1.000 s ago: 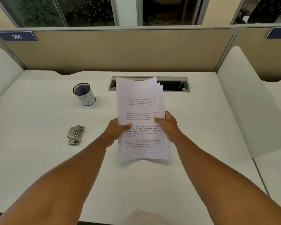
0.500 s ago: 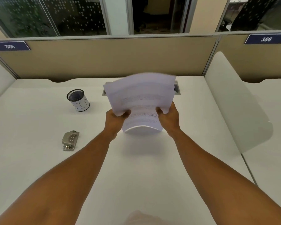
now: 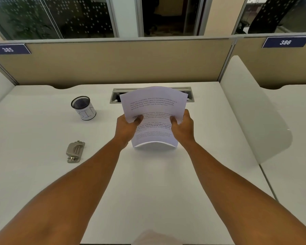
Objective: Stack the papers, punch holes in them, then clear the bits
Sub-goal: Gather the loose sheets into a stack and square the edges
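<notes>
A stack of printed white papers (image 3: 154, 106) stands upright over the middle of the white desk (image 3: 148, 183), its lower edge bowed and at or just above the surface. My left hand (image 3: 127, 128) grips the stack's left edge and my right hand (image 3: 183, 127) grips its right edge, thumbs on the front sheet. The top of the stack leans away from me. A metal hole punch (image 3: 75, 151) lies on the desk to the left, away from both hands. A black mesh cup labelled "BIN" (image 3: 83, 108) stands at the back left.
A grey cable slot (image 3: 117, 95) is set into the desk behind the papers. A beige partition (image 3: 113, 62) closes the back. White dividers (image 3: 251, 110) stand on the right and far left.
The papers went from hanging flat in front of me to standing on end over the desk, lower edge bowed. Both hands moved forward with them and kept their grip.
</notes>
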